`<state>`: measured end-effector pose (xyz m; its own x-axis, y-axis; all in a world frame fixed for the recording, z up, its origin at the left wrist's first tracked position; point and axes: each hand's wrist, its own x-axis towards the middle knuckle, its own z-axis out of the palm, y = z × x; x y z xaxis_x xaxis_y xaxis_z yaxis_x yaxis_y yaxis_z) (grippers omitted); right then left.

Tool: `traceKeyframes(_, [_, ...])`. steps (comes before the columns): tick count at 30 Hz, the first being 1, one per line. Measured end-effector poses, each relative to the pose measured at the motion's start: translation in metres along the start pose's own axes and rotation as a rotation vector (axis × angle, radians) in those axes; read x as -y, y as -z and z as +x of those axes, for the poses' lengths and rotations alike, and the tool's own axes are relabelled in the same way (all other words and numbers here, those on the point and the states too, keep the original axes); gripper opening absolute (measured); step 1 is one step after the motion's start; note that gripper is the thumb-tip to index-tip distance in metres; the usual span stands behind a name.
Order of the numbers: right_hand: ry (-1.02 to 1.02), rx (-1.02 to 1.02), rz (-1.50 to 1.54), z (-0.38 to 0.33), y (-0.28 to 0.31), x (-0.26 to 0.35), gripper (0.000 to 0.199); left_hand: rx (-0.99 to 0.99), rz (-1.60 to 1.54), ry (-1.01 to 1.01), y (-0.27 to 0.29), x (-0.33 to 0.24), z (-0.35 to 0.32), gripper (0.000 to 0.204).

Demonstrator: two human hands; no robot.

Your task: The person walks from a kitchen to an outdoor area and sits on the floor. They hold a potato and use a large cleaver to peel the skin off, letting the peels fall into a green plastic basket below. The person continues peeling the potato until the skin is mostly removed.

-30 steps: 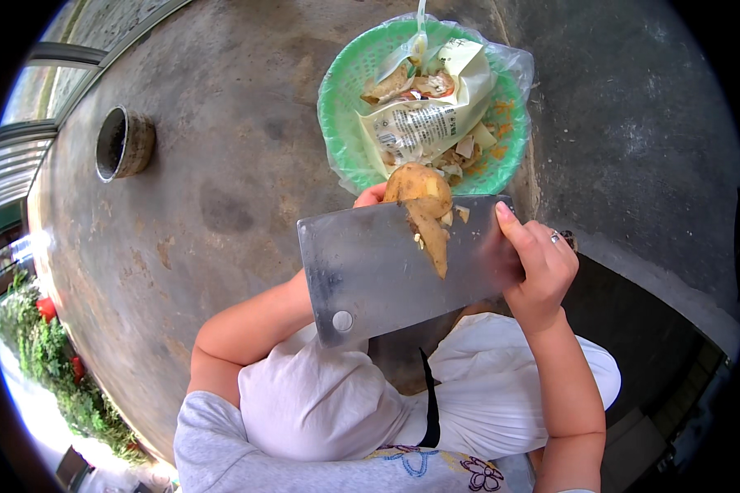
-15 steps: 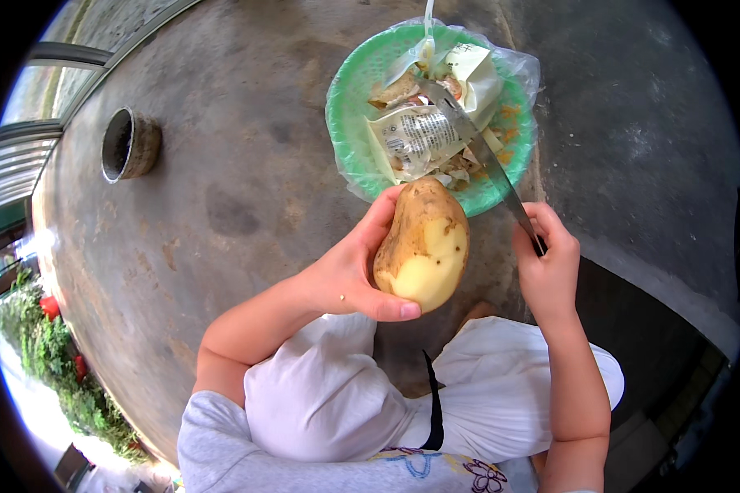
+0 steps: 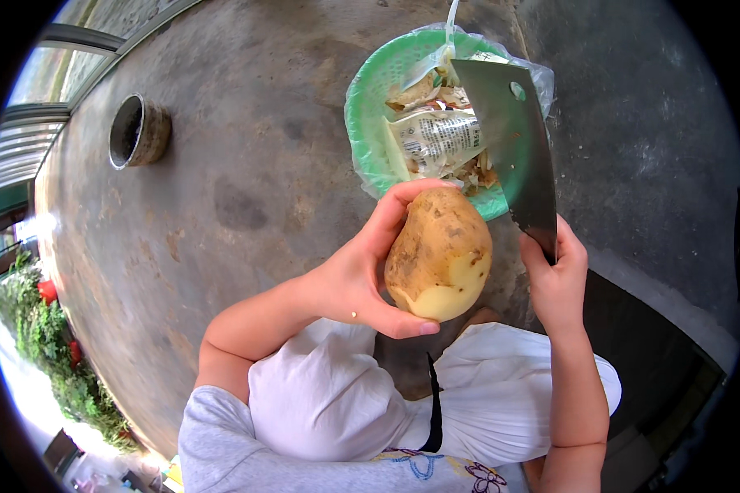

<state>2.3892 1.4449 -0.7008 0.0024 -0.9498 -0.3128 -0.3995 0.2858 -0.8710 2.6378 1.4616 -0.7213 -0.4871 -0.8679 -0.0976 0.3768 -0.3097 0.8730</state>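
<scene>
A large potato (image 3: 440,251) rests in my left hand (image 3: 362,267), thumb along its near end and fingers round its far side. Brown skin covers most of it; a bare pale-yellow patch shows at its lower right. My right hand (image 3: 557,283) grips a cleaver (image 3: 514,135) by its handle, which the fingers mostly hide. The broad dark blade points away from me, its flat side facing up, with a hole near the far corner. Blade and potato are apart. Beneath the blade sits a green basin (image 3: 366,123) lined with a clear plastic bag, holding peelings and a torn printed wrapper (image 3: 436,140).
A round grey pot (image 3: 144,131) stands on the concrete floor (image 3: 247,99) at the left. Green plants (image 3: 49,345) with red pots line the far left, below a metal-framed window or door (image 3: 66,74). My knees in white trousers (image 3: 329,394) are below my hands.
The cleaver has turned from nearly edge-on to showing its broad side. The potato has rolled in my left hand, so more brown skin faces up, and it sits slightly further right in view.
</scene>
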Motion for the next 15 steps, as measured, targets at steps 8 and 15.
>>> traceKeyframes(8, [-0.026,-0.045,0.039,-0.009,0.001,0.004,0.011,-0.203,-0.354,0.097,-0.003,0.005,0.005,0.116])
traceKeyframes(15, [0.566,-0.233,-0.270,-0.011,-0.039,0.031,0.045,-0.132,-0.925,0.109,0.019,0.026,0.010,0.095])
